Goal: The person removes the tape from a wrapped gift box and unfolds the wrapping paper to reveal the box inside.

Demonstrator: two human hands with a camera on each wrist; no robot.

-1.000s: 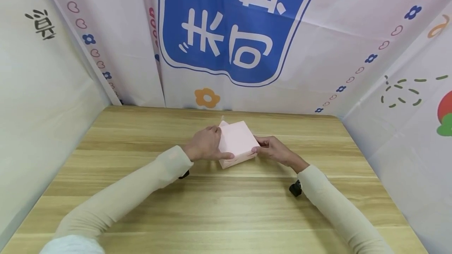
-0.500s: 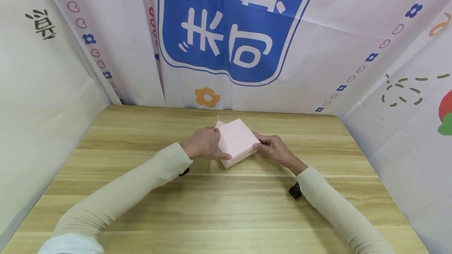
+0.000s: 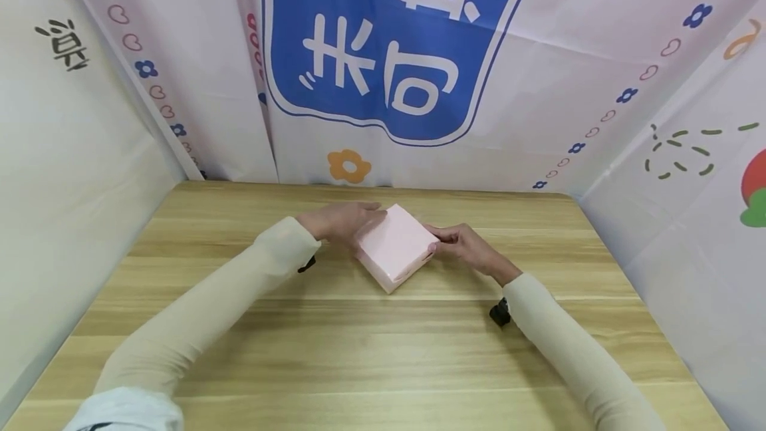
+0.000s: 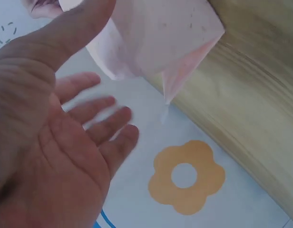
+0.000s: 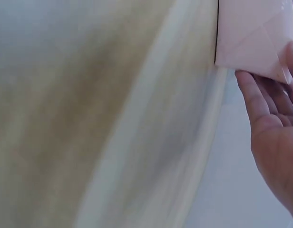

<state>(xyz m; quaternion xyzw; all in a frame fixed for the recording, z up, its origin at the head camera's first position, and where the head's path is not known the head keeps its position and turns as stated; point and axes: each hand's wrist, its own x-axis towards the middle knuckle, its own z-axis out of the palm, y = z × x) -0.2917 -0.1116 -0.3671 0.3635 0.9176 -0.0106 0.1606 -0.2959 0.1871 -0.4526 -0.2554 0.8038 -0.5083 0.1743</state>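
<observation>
The left hand [image 3: 347, 221], its fingers extended and spread, lies at the far-left side of a pale pink carton [image 3: 397, 241]; the right hand [image 3: 469, 251] pinches the carton's right corner between thumb and fingers. The carton is at the far middle of a wood-grain table [image 3: 359, 351], near a printed backdrop [image 3: 509, 118].

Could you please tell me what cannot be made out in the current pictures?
Whatever may be inside the pink box: covered by its upper face, head view.
The tip of the left hand's thumb: cut off by the top edge, left wrist view.
Part of the right hand: cut off by the right edge, right wrist view.
Fine grain of the wooden table: blurred, right wrist view.
Top of the blue sign: cut off, head view's top edge.
</observation>
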